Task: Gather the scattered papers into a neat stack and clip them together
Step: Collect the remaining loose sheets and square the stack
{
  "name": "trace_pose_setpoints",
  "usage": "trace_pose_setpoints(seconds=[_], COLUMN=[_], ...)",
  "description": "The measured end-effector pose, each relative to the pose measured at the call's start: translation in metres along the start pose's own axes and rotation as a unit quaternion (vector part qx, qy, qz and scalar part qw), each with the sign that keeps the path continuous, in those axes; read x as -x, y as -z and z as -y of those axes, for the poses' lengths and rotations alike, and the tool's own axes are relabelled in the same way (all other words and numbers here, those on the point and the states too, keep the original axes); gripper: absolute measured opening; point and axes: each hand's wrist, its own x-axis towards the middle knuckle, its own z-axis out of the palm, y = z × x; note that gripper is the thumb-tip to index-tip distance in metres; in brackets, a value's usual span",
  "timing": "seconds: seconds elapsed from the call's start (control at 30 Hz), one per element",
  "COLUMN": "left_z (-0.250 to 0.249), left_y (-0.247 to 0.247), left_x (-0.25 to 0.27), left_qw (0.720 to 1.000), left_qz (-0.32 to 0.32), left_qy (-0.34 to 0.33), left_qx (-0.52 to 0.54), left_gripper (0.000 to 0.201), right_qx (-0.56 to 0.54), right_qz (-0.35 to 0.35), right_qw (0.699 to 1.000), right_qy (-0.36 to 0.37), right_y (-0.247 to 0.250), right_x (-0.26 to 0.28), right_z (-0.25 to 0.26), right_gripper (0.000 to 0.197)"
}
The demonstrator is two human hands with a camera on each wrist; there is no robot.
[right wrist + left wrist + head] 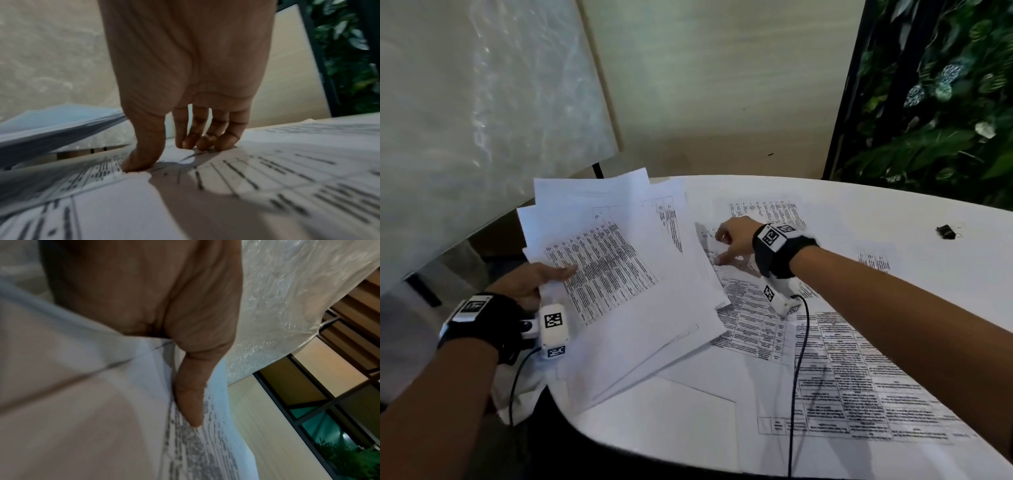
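Observation:
A fanned bunch of printed papers (619, 274) is raised over the left end of the white table (859, 205). My left hand (541, 277) grips its left edge, and the thumb (191, 402) lies flat on the top sheet (205, 451). My right hand (726, 246) reaches down onto a loose printed sheet (246, 178) beside the bunch. Its thumb and curled fingertips (205, 144) pinch at the paper, which buckles slightly between them. More printed sheets (842, 370) lie spread over the table. A black binder clip (946, 232) sits alone at the far right.
A panel wrapped in bubble film (465, 120) leans at the left, close behind the held bunch. A wall of green plants (945, 102) stands at the back right. The table's curved near edge (619, 442) drops off to a dark floor.

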Motion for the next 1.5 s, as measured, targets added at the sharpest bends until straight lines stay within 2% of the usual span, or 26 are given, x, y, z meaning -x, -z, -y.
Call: trace_pose_setpoints(seconds=[0.07,0.17,0.3,0.43,0.57,0.67,0.83,0.93,1.03,1.1,1.17,1.2,1.23,1.27,1.3,1.33,1.37,1.4,1.43,1.5], left_z=[0.002,0.007,0.007,0.011,0.008,0.006,0.001,0.003,0.002,0.006,0.013,0.008,-0.004,-0.015,-0.022,-0.026,-0.033,-0.040,-0.037,-0.034], left_y=[0.009,0.019,0.010,0.007,0.004,0.005,-0.012,-0.013,-0.005,0.021,0.056,0.061,0.050,0.030,0.020,0.013,-0.007,-0.018,-0.006,0.003], left_x=[0.000,-0.003,0.006,0.007,0.010,0.013,0.032,0.034,0.037,0.019,-0.005,0.001,0.027,0.059,0.080,0.089,0.108,0.124,0.107,0.097], left_qw=[0.999,0.995,0.997,0.997,0.996,0.995,0.992,0.994,0.995,0.996,0.996,0.995,0.996,0.995,0.994,0.995,0.997,0.998,0.997,0.995], left_qz=[-0.018,-0.028,-0.016,-0.020,-0.036,-0.042,-0.050,-0.043,-0.023,-0.039,-0.067,-0.072,-0.071,-0.070,-0.041,-0.021,-0.028,-0.037,-0.053,-0.051], left_qy=[0.021,0.063,0.046,0.041,0.042,0.060,0.045,0.033,0.039,0.026,0.008,0.017,0.026,0.040,0.041,0.042,0.051,0.017,-0.009,0.022], left_qx=[-0.019,-0.071,-0.061,-0.065,-0.073,-0.068,-0.106,-0.097,-0.093,-0.078,-0.054,-0.061,-0.054,-0.066,-0.098,-0.090,-0.054,-0.042,-0.057,-0.082], left_gripper=[0.029,0.051,0.021,0.018,0.031,0.044,0.012,0.017,0.016,0.041,0.058,0.066,0.060,0.043,0.036,0.042,0.052,0.063,0.071,0.062], right_qx=[-0.013,-0.018,-0.027,-0.021,-0.090,-0.076,-0.011,0.045,0.048,0.034,0.010,-0.012,-0.035,-0.046,-0.045,-0.034,-0.021,-0.014,-0.010,0.001], right_qz=[0.007,0.007,-0.007,0.006,-0.020,-0.035,0.032,0.068,0.107,0.123,0.112,0.100,0.080,0.056,0.035,0.020,0.012,0.012,0.016,0.036], right_qw=[1.000,0.999,0.999,0.999,0.994,0.993,0.992,0.986,0.980,0.979,0.982,0.985,0.987,0.990,0.993,0.995,0.997,0.998,0.999,0.999], right_qy=[-0.014,-0.029,-0.035,-0.046,-0.064,-0.081,-0.119,-0.144,-0.157,-0.158,-0.151,-0.143,-0.131,-0.121,-0.107,-0.091,-0.072,-0.055,-0.035,-0.011], right_y=[0.000,0.001,0.000,-0.006,-0.001,0.017,0.032,0.031,0.037,0.041,0.042,0.041,0.038,0.035,0.031,0.027,0.022,0.017,0.011,0.001], right_x=[-0.001,-0.002,0.001,-0.003,0.002,0.027,0.093,0.118,0.136,0.141,0.139,0.135,0.130,0.125,0.118,0.112,0.105,0.099,0.093,0.086], right_z=[0.004,-0.001,-0.001,0.013,0.017,0.003,-0.053,-0.083,-0.110,-0.122,-0.122,-0.117,-0.110,-0.099,-0.087,-0.073,-0.058,-0.044,-0.029,-0.004], right_gripper=[0.060,0.051,0.080,0.085,0.060,0.045,0.005,0.020,0.016,0.016,0.023,0.029,0.035,0.040,0.046,0.053,0.059,0.064,0.067,0.072])
